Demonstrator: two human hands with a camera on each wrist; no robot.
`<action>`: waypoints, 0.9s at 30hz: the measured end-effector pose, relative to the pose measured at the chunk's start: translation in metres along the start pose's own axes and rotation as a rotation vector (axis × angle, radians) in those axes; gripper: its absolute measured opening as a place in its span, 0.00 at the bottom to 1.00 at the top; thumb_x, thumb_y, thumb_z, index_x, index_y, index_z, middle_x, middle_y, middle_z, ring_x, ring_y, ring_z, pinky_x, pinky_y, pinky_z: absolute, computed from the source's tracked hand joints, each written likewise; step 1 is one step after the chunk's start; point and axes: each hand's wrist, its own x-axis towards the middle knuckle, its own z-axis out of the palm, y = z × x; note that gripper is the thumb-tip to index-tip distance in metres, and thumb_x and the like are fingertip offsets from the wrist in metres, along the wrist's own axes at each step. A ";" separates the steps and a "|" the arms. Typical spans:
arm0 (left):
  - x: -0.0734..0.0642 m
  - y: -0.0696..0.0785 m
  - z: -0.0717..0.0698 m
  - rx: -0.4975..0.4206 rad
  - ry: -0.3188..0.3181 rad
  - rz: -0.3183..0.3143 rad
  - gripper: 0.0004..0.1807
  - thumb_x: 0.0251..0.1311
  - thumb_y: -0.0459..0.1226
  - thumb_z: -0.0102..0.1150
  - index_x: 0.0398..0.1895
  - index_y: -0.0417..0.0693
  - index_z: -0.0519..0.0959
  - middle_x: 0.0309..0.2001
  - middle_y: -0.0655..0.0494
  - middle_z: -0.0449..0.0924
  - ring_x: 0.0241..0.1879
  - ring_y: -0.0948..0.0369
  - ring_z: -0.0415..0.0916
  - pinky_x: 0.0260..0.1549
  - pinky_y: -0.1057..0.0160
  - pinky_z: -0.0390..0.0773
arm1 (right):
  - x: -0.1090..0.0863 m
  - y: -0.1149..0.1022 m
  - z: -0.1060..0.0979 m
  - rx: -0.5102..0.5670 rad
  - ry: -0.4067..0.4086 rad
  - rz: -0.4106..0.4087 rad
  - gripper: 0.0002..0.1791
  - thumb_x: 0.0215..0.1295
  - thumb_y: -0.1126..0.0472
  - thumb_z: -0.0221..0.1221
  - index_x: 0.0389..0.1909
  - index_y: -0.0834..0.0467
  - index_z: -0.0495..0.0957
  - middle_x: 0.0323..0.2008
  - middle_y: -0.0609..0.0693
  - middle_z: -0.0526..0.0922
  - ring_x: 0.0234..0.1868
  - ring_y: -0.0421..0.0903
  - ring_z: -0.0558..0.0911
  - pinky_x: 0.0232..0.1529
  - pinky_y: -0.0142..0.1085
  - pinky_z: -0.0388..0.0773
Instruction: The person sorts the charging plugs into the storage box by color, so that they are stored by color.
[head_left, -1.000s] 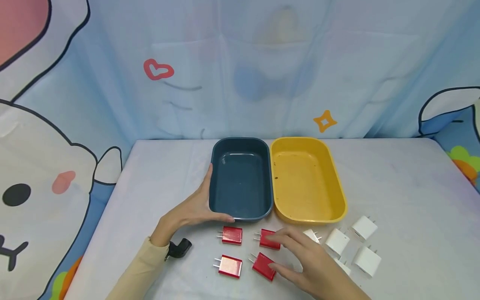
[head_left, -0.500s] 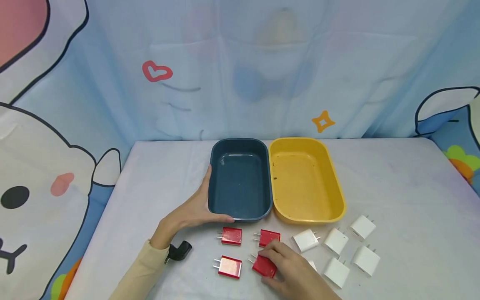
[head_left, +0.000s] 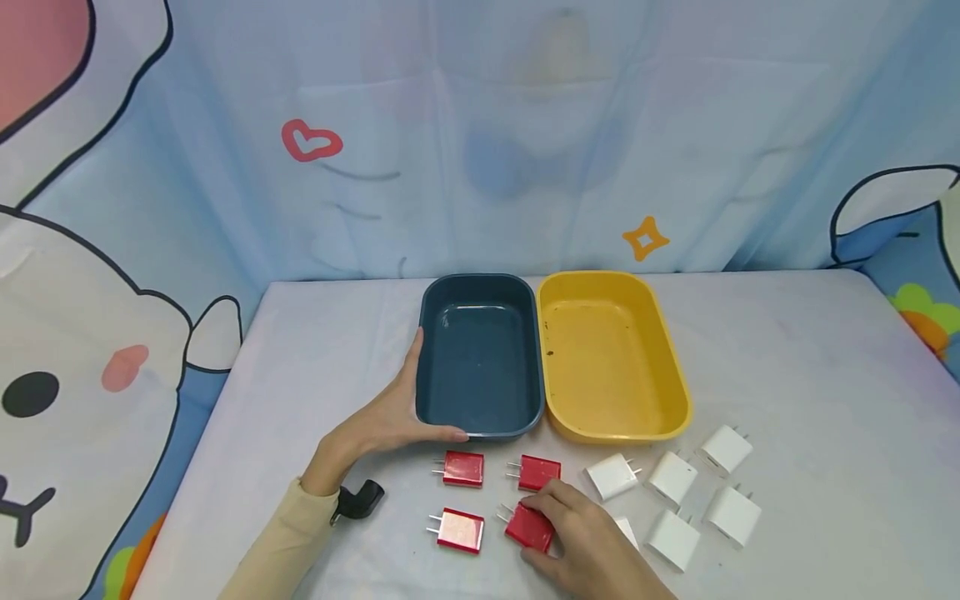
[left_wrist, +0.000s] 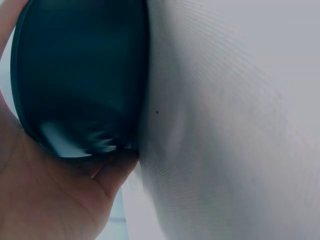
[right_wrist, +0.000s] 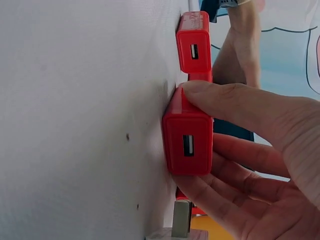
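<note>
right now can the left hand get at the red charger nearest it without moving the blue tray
Probably yes. The left hand grips the blue tray at its near corner, and the nearest red charger lies just below that corner with nothing between. It would have to let go of the tray first.

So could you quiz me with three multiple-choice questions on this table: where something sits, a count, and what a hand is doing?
1. The blue tray sits where, seen from the head camera?
A. left of the yellow tray
B. right of it
C. inside it

2. How many red chargers are there?
A. two
B. four
C. six

3. The right hand is
A. flat on the table
B. pinching a red charger
C. inside a tray

Answers: 1 A, the rims lie side by side. 2 B, four lie in a square. 3 B, the right wrist view shows thumb and fingers clamping it.
</note>
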 end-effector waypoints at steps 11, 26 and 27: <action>-0.001 0.003 -0.001 -0.013 -0.013 0.005 0.82 0.45 0.55 0.82 0.84 0.61 0.20 0.85 0.58 0.26 0.83 0.51 0.37 0.75 0.34 0.53 | -0.004 -0.002 -0.001 -0.022 0.008 -0.058 0.29 0.48 0.49 0.82 0.51 0.55 0.86 0.44 0.41 0.79 0.42 0.39 0.77 0.45 0.37 0.87; 0.001 0.003 -0.002 -0.034 -0.025 0.037 0.81 0.46 0.52 0.81 0.84 0.59 0.21 0.85 0.55 0.28 0.82 0.49 0.37 0.75 0.35 0.55 | 0.049 -0.026 -0.079 -0.023 0.328 -0.213 0.29 0.43 0.64 0.84 0.50 0.59 0.86 0.42 0.48 0.82 0.42 0.43 0.81 0.39 0.39 0.88; 0.001 0.003 -0.002 -0.034 -0.025 0.041 0.80 0.46 0.52 0.81 0.84 0.59 0.21 0.85 0.54 0.28 0.82 0.48 0.37 0.74 0.34 0.56 | 0.058 -0.029 -0.079 -0.032 0.317 -0.223 0.29 0.44 0.64 0.84 0.50 0.60 0.86 0.42 0.49 0.82 0.42 0.44 0.81 0.40 0.39 0.88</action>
